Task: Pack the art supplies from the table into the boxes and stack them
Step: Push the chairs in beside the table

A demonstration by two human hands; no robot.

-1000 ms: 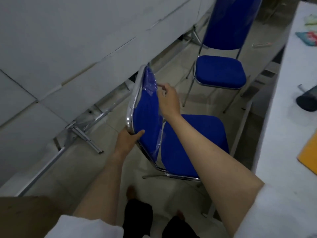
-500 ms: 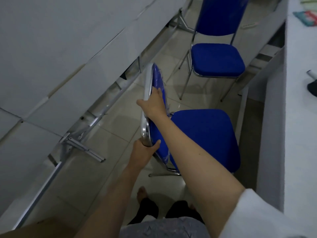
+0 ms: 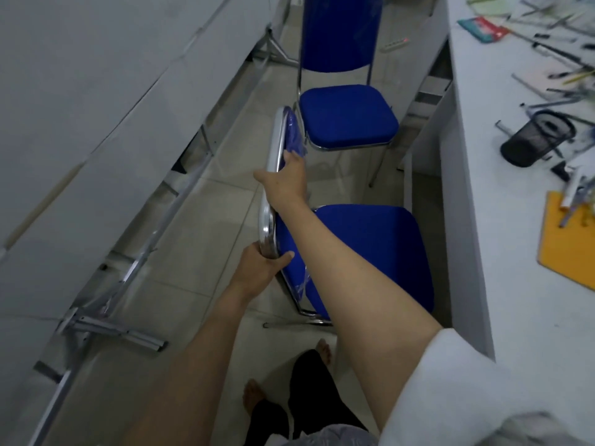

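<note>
A blue padded chair (image 3: 370, 249) with a chrome frame stands on the tiled floor in front of me, its seat toward the white table (image 3: 502, 252) on the right. My left hand (image 3: 260, 268) grips the lower part of the backrest's chrome rim. My right hand (image 3: 285, 181) holds the rim higher up, fingers over the blue pad. On the table lie scattered pens and pencils (image 3: 560, 66), a black mesh pen cup (image 3: 536, 138) on its side, an orange sheet (image 3: 570, 239) and a teal packet (image 3: 483, 27).
A second blue chair (image 3: 346, 117) stands farther along the aisle. Folded white tables (image 3: 96, 123) with metal legs lean along the left side. My bare feet (image 3: 323, 349) show on the floor below.
The chair has swung so its backrest edge faces me and its seat sits nearer the table. My view has shifted right, and the table's supplies have come into sight. Both hands keep their hold.
</note>
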